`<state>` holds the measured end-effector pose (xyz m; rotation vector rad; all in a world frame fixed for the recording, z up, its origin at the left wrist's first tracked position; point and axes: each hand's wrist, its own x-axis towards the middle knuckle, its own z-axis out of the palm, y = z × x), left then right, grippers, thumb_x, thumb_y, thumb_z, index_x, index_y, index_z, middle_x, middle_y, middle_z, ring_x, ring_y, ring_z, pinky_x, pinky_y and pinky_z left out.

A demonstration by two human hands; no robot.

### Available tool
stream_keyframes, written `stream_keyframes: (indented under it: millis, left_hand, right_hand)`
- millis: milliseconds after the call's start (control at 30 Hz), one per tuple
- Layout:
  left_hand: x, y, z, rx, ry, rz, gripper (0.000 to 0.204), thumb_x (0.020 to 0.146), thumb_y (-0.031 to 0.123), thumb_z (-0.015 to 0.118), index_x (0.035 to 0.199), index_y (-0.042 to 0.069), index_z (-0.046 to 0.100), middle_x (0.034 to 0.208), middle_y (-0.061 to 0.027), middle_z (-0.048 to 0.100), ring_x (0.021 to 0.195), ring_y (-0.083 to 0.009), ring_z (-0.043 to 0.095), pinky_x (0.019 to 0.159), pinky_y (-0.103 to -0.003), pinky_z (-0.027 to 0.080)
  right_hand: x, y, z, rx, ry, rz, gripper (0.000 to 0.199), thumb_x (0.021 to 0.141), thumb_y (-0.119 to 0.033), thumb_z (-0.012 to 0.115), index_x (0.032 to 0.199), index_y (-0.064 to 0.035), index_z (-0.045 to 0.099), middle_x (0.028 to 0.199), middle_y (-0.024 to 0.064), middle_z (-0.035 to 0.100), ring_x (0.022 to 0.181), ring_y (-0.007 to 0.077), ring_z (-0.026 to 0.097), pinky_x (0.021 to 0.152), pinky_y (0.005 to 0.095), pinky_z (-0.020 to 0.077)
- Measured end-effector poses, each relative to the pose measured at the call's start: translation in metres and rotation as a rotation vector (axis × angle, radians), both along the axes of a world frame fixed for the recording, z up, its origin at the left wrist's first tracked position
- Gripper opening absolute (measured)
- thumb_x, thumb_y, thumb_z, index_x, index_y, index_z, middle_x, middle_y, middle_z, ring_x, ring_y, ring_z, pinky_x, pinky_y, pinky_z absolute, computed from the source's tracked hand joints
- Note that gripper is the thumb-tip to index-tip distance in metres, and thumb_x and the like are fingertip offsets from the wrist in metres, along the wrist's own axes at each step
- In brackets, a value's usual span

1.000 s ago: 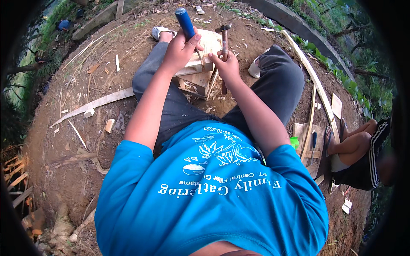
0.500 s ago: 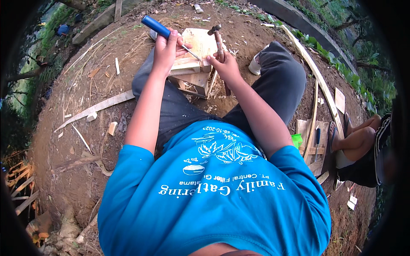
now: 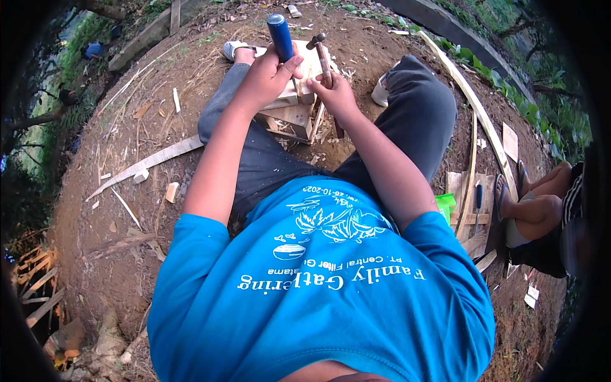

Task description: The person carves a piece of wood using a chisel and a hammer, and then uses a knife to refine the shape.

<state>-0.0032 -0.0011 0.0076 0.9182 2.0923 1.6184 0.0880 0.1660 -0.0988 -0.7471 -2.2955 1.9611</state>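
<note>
My left hand [image 3: 270,75] is closed around the blue handle of a chisel [image 3: 280,39], held nearly upright. Its thin metal shaft points down at the edge of a pale wooden board [image 3: 312,62]; the hand hides part of the shaft. In my right hand [image 3: 337,99] a hammer [image 3: 325,63] is held by its wooden handle, head upward. The right thumb reaches toward the board's near corner, close to the chisel. The board rests on a small open wooden frame [image 3: 291,116] between my legs.
A person [image 3: 541,213] sits at the far right. Close by lie a blue-handled tool [image 3: 478,197] and a green bag [image 3: 447,205]. Long wooden strips [image 3: 474,95] and a curved strip [image 3: 149,158] lie on the dirt among scraps. A white cup-like container [image 3: 380,95] stands beside my right knee.
My left hand has turned the chisel from a slant to nearly upright, its handle swinging right. The right hand and hammer have hardly moved.
</note>
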Motion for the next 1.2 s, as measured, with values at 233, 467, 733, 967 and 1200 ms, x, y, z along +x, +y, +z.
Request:
stream_keyframes:
  millis: [233, 467, 733, 967, 1200]
  left_hand:
    - [0.0, -0.004, -0.001, -0.003, 0.043, -0.001, 0.03, 0.105, 0.029, 0.062, 0.115, 0.001, 0.056, 0.088, -0.0051, 0.065, 0.084, -0.0157, 0.073, 0.075, -0.031, 0.058]
    - [-0.003, -0.007, -0.011, -0.004, 0.001, 0.002, 0.029, 0.106, 0.028, 0.06, 0.119, 0.003, 0.052, 0.092, -0.0043, 0.063, 0.082, -0.0142, 0.071, 0.077, -0.03, 0.055]
    - [0.001, -0.007, -0.013, 0.031, 0.063, 0.034, 0.026, 0.104, 0.03, 0.061, 0.113, 0.006, 0.054, 0.087, -0.0072, 0.067, 0.079, -0.0172, 0.071, 0.074, -0.035, 0.055]
    - [-0.003, -0.004, -0.016, -0.012, 0.045, 0.002, 0.028, 0.105, 0.028, 0.06, 0.117, 0.004, 0.052, 0.092, -0.0049, 0.062, 0.081, -0.0154, 0.072, 0.078, -0.033, 0.053]
    - [-0.007, 0.0, -0.014, 0.0, 0.03, -0.002, 0.028, 0.106, 0.028, 0.06, 0.117, 0.003, 0.051, 0.095, -0.0039, 0.061, 0.082, -0.0139, 0.072, 0.079, -0.03, 0.052]
  right_hand:
    - [-0.001, 0.009, 0.073, 0.133, 0.135, -0.022, 0.04, 0.099, -0.04, 0.066, 0.108, -0.0014, 0.068, 0.072, 0.0039, 0.06, 0.064, 0.014, 0.055, 0.06, 0.0339, 0.0451]
    - [0.014, 0.03, 0.263, 0.298, 0.659, 0.211, 0.033, 0.111, -0.028, 0.047, 0.135, -0.0075, 0.057, 0.074, -0.004, 0.049, 0.055, 0.0023, 0.041, 0.047, 0.0198, 0.0316]
    - [0.033, 0.032, 0.315, 0.569, 0.409, 0.405, 0.039, 0.108, -0.026, 0.053, 0.139, -0.0016, 0.056, 0.083, 0.0027, 0.062, 0.074, 0.0128, 0.056, 0.07, 0.0299, 0.0474]
    - [0.037, 0.036, 0.281, 0.633, 0.331, 0.397, 0.038, 0.107, -0.028, 0.052, 0.134, -0.0033, 0.06, 0.098, 0.0205, 0.071, 0.089, 0.034, 0.069, 0.082, 0.0405, 0.0526]
    - [0.042, 0.036, 0.262, 0.576, 0.229, 0.461, 0.036, 0.109, -0.031, 0.05, 0.132, -0.0051, 0.061, 0.073, 0.002, 0.05, 0.071, 0.0096, 0.052, 0.067, 0.0324, 0.0458]
